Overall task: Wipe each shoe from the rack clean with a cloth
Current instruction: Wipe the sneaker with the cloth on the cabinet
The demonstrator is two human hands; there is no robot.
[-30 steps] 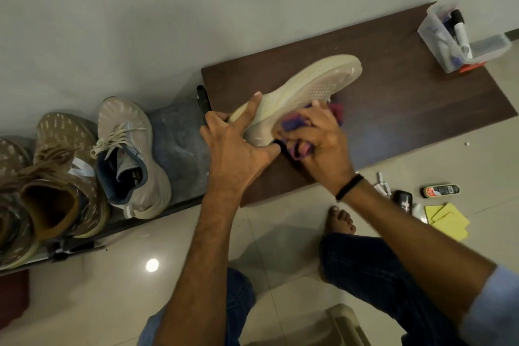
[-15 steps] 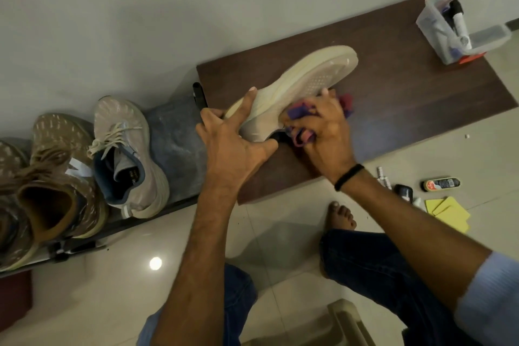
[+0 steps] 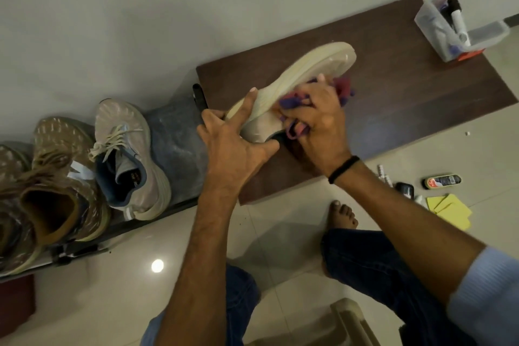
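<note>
A cream shoe (image 3: 311,70) lies on its side, sole turned toward me, above the dark wooden board (image 3: 407,98). My left hand (image 3: 236,146) grips its heel, thumb under the heel and index finger stretched along the sole edge. My right hand (image 3: 317,121) holds a purple and pink cloth (image 3: 344,87) bunched against the shoe's side near its middle. Its partner, a beige and blue shoe (image 3: 126,157), stands on the low rack (image 3: 174,132) to the left.
Two brown patterned shoes (image 3: 56,177) stand further left on the rack. A clear plastic box (image 3: 455,25) of supplies sits at the board's far right corner. On the floor right of my bare foot (image 3: 341,213) lie a polish tin (image 3: 442,180), small bottles and yellow sheets (image 3: 449,208).
My right hand has slid the cloth along the shoe's side toward the toe. My left hand keeps the same grip on the heel.
</note>
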